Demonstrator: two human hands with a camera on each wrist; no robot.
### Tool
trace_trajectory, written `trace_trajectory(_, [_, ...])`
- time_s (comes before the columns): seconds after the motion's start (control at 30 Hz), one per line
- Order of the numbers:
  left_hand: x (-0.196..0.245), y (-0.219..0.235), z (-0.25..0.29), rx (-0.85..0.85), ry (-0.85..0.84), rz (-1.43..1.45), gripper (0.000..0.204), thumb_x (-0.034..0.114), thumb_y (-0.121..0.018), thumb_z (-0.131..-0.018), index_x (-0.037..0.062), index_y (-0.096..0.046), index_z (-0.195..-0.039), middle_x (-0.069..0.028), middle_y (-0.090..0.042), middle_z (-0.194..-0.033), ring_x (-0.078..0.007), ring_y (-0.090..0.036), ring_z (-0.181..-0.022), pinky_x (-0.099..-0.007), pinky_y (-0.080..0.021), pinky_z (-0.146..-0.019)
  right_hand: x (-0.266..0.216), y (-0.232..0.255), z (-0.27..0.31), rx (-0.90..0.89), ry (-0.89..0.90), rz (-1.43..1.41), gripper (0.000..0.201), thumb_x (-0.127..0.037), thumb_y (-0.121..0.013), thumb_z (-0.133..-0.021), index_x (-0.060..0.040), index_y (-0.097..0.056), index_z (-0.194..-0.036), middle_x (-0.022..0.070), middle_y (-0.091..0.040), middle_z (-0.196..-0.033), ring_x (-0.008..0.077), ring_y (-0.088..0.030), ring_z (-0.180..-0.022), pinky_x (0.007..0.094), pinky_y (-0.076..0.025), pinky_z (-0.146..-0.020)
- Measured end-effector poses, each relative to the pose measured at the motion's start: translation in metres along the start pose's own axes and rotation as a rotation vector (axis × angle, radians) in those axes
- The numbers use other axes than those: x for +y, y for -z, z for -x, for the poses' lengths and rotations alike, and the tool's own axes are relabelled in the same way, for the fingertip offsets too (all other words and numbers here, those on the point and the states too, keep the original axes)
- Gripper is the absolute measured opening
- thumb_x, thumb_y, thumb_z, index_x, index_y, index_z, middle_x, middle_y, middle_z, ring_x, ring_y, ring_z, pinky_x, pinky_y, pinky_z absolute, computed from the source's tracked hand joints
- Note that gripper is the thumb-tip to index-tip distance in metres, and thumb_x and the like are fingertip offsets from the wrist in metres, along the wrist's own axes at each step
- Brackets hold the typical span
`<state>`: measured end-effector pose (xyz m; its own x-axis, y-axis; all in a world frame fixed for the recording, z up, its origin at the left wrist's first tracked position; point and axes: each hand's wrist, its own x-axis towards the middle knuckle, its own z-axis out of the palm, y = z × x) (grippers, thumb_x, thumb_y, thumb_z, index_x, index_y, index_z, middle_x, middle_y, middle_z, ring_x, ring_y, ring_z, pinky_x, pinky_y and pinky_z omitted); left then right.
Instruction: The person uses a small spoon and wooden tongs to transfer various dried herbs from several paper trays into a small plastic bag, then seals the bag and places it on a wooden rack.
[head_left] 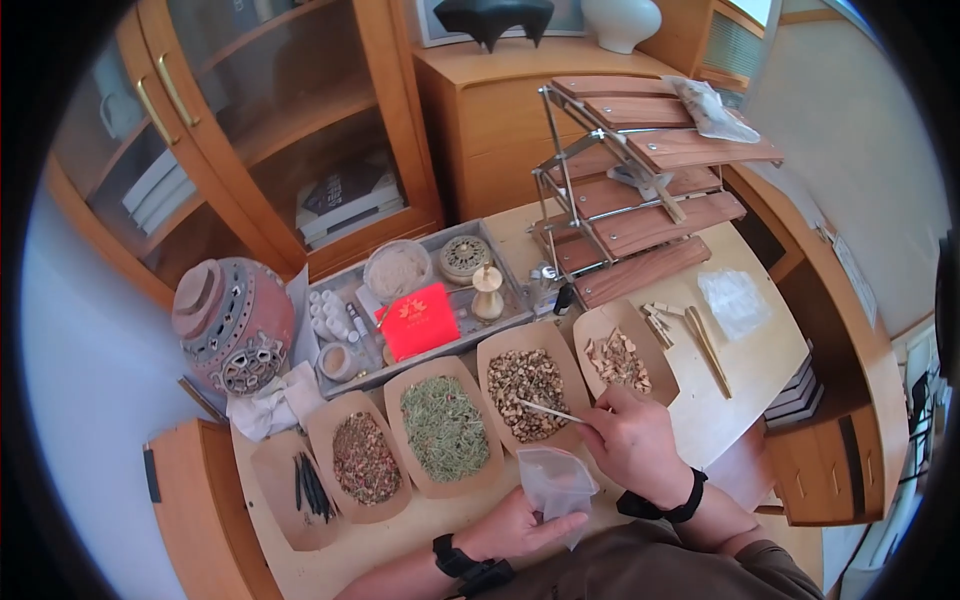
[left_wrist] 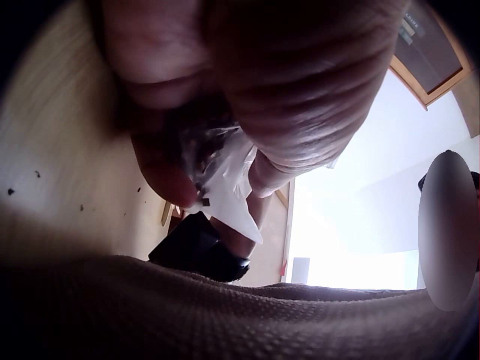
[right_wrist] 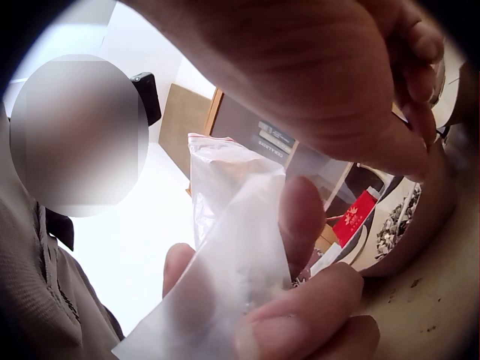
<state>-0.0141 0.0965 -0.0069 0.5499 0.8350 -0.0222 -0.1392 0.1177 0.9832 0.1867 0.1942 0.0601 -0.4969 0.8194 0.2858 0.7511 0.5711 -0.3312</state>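
My left hand [head_left: 520, 524] holds a small clear plastic bag [head_left: 553, 478], its mouth upward, near the table's front edge. In the left wrist view the bag [left_wrist: 229, 191] has dark bits inside. My right hand [head_left: 640, 445] pinches a thin, pale stick-like tool [head_left: 550, 411]. The tool's far end lies over the chopped brown dried pieces [head_left: 524, 385] in a paper tray [head_left: 489, 350], just beyond the bag. Right of it, another paper tray [head_left: 655, 372] holds paler wood-like chips [head_left: 615, 362], partly behind the right hand.
Further left, paper trays hold green dried herb [head_left: 445, 428], a reddish-brown mix [head_left: 366, 460] and dark sticks [head_left: 310, 487]. Behind them a grey tray [head_left: 480, 340] carries a red packet [head_left: 419, 320] and jars. A wooden folding rack [head_left: 640, 190] and brass tongs [head_left: 708, 350] are at the right.
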Motion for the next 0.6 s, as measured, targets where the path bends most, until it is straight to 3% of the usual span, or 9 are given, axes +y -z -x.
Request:
trace_trajectory(0.17, [0.006, -0.001, -0.001, 0.071, -0.055, 0.032, 0.043, 0.015, -0.07, -0.104, 0.0014, -0.059, -0.144, -0.0051, -0.073, -0.114, -0.0142, -0.068, -0.109, -0.035, -0.054, -0.098, -0.001, -0.003, -0.001, -0.008, 0.034, 0.072, 0.014, -0.017, -0.079, -0.082, -0.0052, -0.072, -0.08, 0.0097, -0.06, -0.089, 0.0295, -0.067, -0.081, 0.0429, -0.056, -0.066])
trace_trajectory(0.3, [0.005, -0.001, -0.001, 0.074, -0.045, 0.048, 0.044, 0.015, -0.07, -0.105, 0.0017, -0.058, -0.145, -0.005, -0.073, -0.114, -0.0143, -0.068, -0.108, -0.035, -0.055, -0.097, -0.002, -0.002, -0.005, -0.006, 0.051, 0.059, 0.017, -0.019, -0.079, -0.082, -0.0051, -0.07, -0.077, 0.01, -0.06, -0.089, 0.0294, -0.067, -0.081, 0.0427, -0.055, -0.065])
trace_trajectory(0.6, [-0.006, 0.0, 0.0, 0.071, -0.088, 0.045, 0.034, 0.017, -0.066, -0.107, -0.0009, -0.06, -0.135, -0.0074, -0.071, -0.118, -0.0221, -0.062, -0.127, -0.0416, -0.05, -0.107, 0.001, -0.014, -0.008, 0.012, 0.048, 0.122, 0.01, -0.013, -0.081, -0.077, -0.0072, -0.073, -0.077, 0.0055, -0.062, -0.085, 0.0271, -0.066, -0.079, 0.042, -0.055, -0.064])
